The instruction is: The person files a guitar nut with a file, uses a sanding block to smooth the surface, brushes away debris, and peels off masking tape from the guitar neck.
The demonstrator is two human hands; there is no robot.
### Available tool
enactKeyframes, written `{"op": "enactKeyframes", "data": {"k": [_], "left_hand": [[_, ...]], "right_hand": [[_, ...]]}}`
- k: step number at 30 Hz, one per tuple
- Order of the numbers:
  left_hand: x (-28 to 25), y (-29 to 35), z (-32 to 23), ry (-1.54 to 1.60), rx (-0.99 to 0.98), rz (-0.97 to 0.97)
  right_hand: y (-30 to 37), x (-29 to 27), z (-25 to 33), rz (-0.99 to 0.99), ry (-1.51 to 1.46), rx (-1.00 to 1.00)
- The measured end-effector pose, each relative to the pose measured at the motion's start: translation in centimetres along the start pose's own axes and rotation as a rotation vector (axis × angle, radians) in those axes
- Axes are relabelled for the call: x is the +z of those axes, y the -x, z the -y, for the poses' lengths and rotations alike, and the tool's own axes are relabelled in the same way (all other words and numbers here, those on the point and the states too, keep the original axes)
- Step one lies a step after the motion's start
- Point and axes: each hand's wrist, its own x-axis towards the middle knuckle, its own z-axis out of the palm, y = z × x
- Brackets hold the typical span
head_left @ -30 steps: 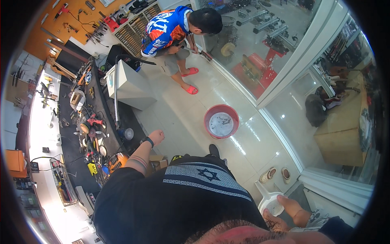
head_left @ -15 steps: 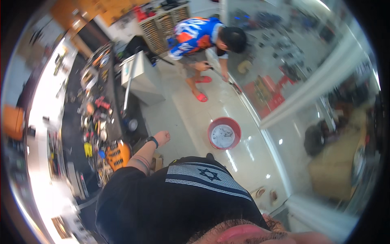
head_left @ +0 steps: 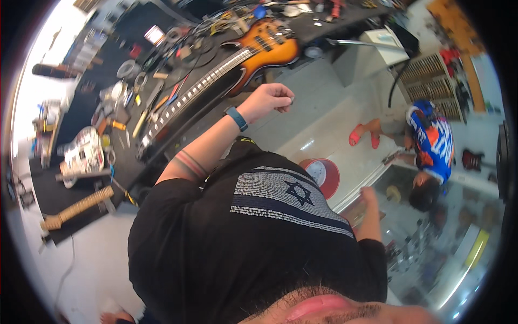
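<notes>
My left hand [head_left: 271, 101], with a dark watch [head_left: 237, 119] on its wrist, is held out over the floor in front of the workbench. Its fingers are curled in to the thumb, and a tiny thing at the fingertips is too small to name. Closest to it lies a sunburst electric bass guitar [head_left: 278, 49] on the bench, apart from the hand. On the other side of my body, my right hand [head_left: 369, 198] is raised beside the glass partition; blur hides what its fingers do. A red bucket [head_left: 333, 181] with pale liquid stands on the floor between my hands.
Tools, cables and small parts crowd the dark workbench [head_left: 208, 110]. A guitar neck [head_left: 78, 208] and a pale guitar body [head_left: 83, 153] lie at its left end. At the right, a co-worker [head_left: 431, 143] in a blue and orange shirt bends beside the glass partition [head_left: 399, 186].
My view has swung left, bringing the bass and the bench's left end fully in. The bucket and co-worker now appear further right. My right hand has come into view.
</notes>
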Motion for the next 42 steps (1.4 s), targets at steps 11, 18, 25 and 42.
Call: {"op": "enactKeyframes", "data": {"k": [11, 18, 25, 42], "left_hand": [[-10.1, 20.3, -1.4, -0.197, 0.363, -0.619], [-15.2, 27.7, -2.7, -0.883, 0.846, -0.814], [-16.9, 29.4, -0.8, -0.201, 0.555, -1.031], [-14.4, 24.6, -5.4, 0.372, 0.386, -1.369]], "right_hand": [[21.2, 10.6, 64.3, 0.423, -0.254, -1.046], [33.5, 21.1, 73.4, 0.924, -0.409, -0.889], [32.9, 24.1, 79.6, 0.896, -0.233, -0.949], [29.7, 23.2, 87.3, 1.101, -0.002, -1.233]]}}
